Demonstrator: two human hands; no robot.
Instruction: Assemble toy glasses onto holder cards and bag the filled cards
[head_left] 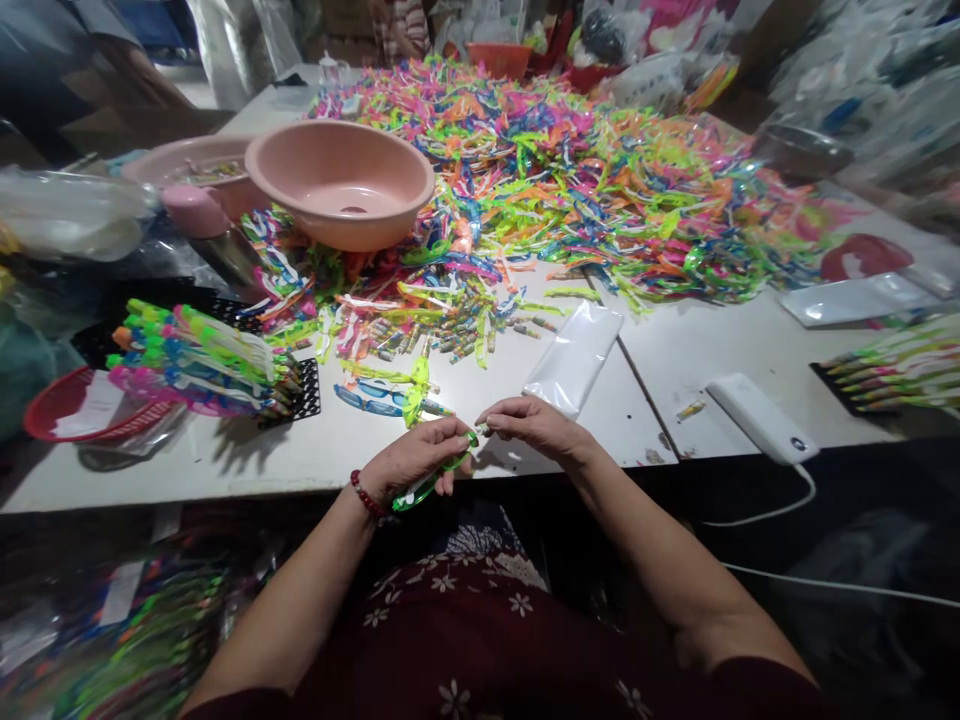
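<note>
My left hand (421, 452), with a red bead bracelet on its wrist, is closed around a bright green, curved plastic piece (415, 494) at the table's front edge. My right hand (534, 421) pinches something small and pale (482, 427), close to the tip of the green piece; its kind is too small to make out. Just beyond the hands lie blue plastic glasses-shaped pieces (367, 403) and a yellow-green piece (418, 392). Several short patterned tubes (469, 330) are scattered behind them. A white plastic packet (576, 357) lies past my right hand.
A big heap of colourful plastic pieces (525, 170) covers the table's back. At left stand a pink basin (341, 215), a flask (217, 235), a black rack (307, 388) of upright pieces and a red basket (45, 405). A white corded device (761, 418) lies right.
</note>
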